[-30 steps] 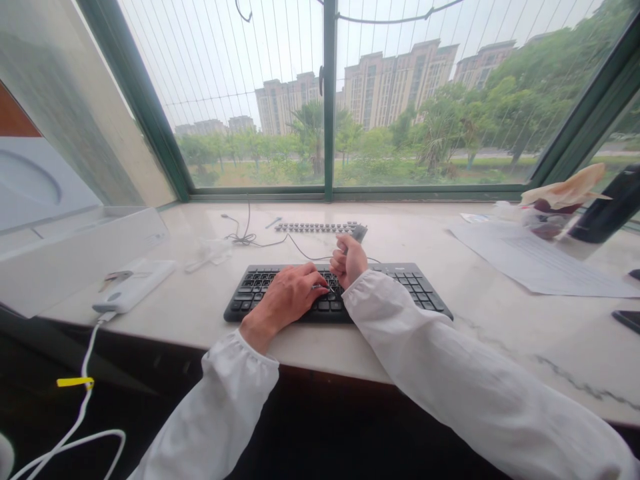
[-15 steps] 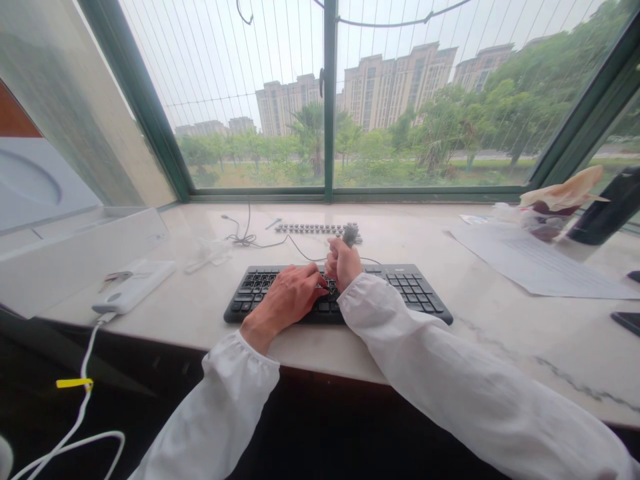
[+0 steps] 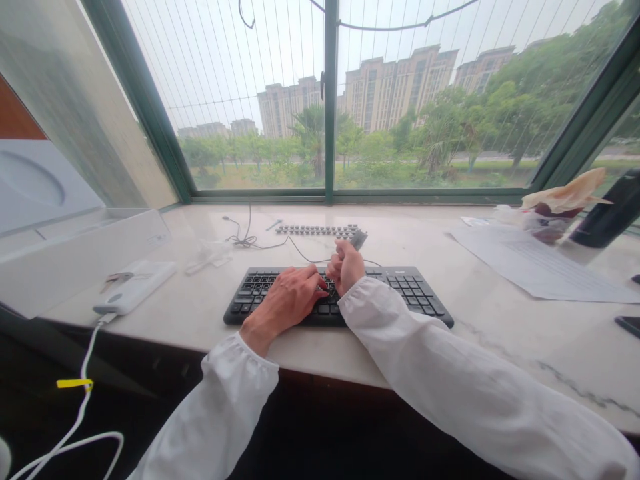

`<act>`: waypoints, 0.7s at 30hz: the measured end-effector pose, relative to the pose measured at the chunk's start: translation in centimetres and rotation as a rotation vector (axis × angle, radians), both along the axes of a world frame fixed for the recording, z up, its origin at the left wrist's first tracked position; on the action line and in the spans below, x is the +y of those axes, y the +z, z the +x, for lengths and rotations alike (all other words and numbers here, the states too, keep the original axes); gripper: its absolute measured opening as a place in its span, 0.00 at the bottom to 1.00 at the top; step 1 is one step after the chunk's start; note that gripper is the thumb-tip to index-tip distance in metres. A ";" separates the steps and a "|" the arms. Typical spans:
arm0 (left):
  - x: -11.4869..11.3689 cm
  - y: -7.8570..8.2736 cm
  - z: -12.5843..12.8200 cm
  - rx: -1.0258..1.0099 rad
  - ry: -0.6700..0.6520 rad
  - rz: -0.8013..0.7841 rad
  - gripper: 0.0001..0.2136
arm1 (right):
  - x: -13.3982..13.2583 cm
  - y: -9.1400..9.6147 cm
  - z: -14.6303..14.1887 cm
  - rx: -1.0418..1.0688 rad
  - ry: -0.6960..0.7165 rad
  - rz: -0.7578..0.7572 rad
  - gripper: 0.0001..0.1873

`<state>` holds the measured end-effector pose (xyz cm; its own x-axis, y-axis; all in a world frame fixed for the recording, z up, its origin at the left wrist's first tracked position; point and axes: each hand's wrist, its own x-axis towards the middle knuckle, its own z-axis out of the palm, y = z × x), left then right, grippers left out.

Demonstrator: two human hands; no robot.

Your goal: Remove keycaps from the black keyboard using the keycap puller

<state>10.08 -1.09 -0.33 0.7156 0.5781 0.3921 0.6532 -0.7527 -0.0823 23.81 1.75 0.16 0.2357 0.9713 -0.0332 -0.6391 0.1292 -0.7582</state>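
Note:
A black keyboard (image 3: 410, 292) lies on the pale marble sill (image 3: 490, 320). My left hand (image 3: 287, 299) rests on its middle keys, fingers curled down and pressing the board. My right hand (image 3: 345, 265) is closed in a fist round a small grey tool (image 3: 358, 239) whose upper end sticks out above the fist; its lower end is hidden between my hands, over the middle keys. A row of loose dark keycaps (image 3: 316, 230) lies behind the keyboard.
A white power bank (image 3: 135, 285) with a white cable sits at the left beside a clear panel. A thin black cable (image 3: 260, 243) runs behind the keyboard. Paper sheets (image 3: 535, 263), crumpled wrapping and a dark object lie at the right, under the window.
My right fist has shifted slightly left and nearer the keys, then tilted so the tool's top leans right again. My left hand stays on the keyboard.

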 end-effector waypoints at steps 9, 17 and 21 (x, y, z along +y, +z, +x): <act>0.1 -0.1 0.1 -0.021 0.032 -0.037 0.11 | -0.2 -0.5 -0.2 -0.071 -0.104 0.020 0.20; 0.1 -0.1 -0.1 -0.010 0.015 -0.002 0.10 | 0.3 -0.1 -0.5 -0.139 0.016 0.026 0.18; -0.1 0.1 0.0 0.014 -0.034 0.051 0.09 | 0.9 -0.1 -0.4 -0.115 0.045 -0.013 0.18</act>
<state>10.03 -1.15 -0.19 0.7403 0.5328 0.4100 0.6258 -0.7690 -0.1305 23.44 2.61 0.06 0.1946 0.9807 -0.0212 -0.5526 0.0918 -0.8284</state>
